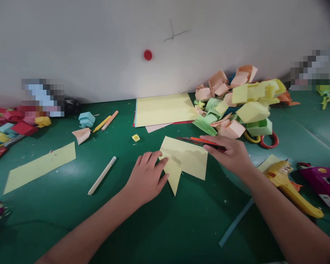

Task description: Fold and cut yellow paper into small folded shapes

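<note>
A sheet of pale yellow paper (194,159) lies on the green tabletop, with a pointed triangular part (174,172) at its left; whether that is a fold or a separate piece I cannot tell. My left hand (147,176) rests on the paper's left side, fingers apart and slightly bent. At the upper right edge, my right hand (232,154) is closed round a utility knife (206,141) with an orange-red and black handle. Its blade points left, over or just beside the paper's top edge.
Yellow sheets (165,110) lie stacked by the grey wall. Folded paper pieces (236,106) heap up at right, with scissors (269,140) beneath. A yellow glue gun (288,183) lies near my right forearm. At left are a white stick (102,176) and a yellow strip (41,167).
</note>
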Motion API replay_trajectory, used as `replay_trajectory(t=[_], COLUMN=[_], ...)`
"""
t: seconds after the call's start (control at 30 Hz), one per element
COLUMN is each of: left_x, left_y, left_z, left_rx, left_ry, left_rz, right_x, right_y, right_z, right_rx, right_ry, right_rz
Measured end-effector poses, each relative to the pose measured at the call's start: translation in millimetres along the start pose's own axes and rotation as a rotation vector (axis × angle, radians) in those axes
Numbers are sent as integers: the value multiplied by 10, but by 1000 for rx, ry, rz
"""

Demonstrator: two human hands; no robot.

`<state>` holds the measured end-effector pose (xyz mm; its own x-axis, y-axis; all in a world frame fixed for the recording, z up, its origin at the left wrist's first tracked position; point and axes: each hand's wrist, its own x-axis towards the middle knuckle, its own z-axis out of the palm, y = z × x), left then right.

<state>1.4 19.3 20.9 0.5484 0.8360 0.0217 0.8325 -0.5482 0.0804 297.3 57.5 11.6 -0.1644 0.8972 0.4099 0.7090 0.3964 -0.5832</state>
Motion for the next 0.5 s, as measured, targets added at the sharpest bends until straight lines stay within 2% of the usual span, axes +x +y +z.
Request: replay_trajectory(t=[0.13,0.2,0.33,0.5], left_x=[-47,-91,-149,-177], left_y=[-90,-100,-2,248], left_z=[-16,-17,14,98], left_rx=[-90,-119,-109,-96], left_ry=[-77,-113,-122,-48], left_rz=[258,305,235,128], right_x=[6,9,9,-2], right_y=[-24,-19,-1,5], right_z=[-8,0,41,100], right_rx=[-2,-6,-13,-7], right_ry=[-10,-20,-38,-88], right_rz=[-20,-30,-56,-62])
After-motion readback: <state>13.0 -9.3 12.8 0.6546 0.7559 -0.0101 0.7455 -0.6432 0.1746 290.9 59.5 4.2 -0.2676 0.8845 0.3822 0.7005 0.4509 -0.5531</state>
